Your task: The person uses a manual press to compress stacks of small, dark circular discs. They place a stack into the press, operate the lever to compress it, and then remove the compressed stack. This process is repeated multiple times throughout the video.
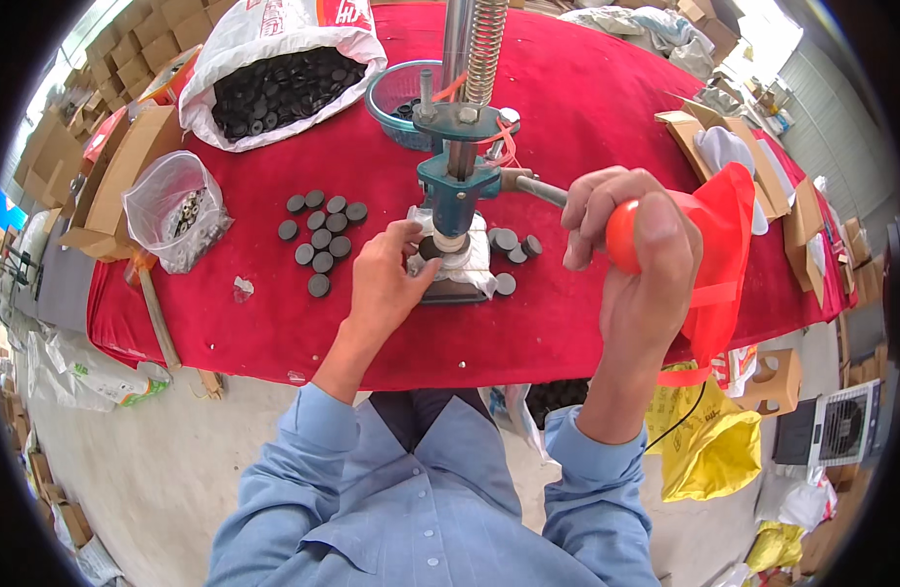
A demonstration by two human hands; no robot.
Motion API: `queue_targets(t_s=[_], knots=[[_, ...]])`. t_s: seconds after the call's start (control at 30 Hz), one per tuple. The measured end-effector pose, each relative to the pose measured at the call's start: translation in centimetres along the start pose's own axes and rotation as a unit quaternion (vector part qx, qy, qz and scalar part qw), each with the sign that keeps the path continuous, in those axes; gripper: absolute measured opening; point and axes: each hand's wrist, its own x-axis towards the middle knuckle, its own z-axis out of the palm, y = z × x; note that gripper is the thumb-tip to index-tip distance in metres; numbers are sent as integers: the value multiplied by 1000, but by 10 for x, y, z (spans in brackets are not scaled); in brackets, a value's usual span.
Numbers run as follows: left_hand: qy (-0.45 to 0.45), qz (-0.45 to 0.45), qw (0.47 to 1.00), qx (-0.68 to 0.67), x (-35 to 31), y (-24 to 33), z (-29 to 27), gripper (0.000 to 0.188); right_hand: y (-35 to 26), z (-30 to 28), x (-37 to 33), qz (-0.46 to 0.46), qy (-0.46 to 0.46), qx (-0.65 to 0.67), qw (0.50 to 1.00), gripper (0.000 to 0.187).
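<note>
Plainly, black disc point(429, 248) pinched in left grip point(382, 276), right grip point(651, 279) curled round red knob point(622, 238)

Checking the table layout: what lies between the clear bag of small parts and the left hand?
The head view shows a loose group of dark discs on the red cloth.

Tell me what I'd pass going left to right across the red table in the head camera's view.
Clear plastic bag of small parts → cluster of dark discs → left hand → press's pale tip → right hand around the red ball knob → red plastic bag.
</note>
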Motion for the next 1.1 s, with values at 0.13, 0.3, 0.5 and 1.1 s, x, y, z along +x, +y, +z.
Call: queue_targets(t_s=[0.13, 0.3, 0.5, 1.1], knots=[[-2, 9, 1000, -19, 7, 5, 14, 55, 1, 3, 4, 9, 11, 8, 1000, 46], [-7, 2, 1000, -29, 9, 7, 19, 59, 5, -1, -5, -18, -6, 7, 1000, 44], [10, -22, 997, -68, -3, 3, 7, 47, 19, 1, -39, -44, 11, -31, 998, 48], [86, -88, 988, 96, -72, -50, -66, 43, 44, -6, -77, -78, -2, -32, 996, 46]])
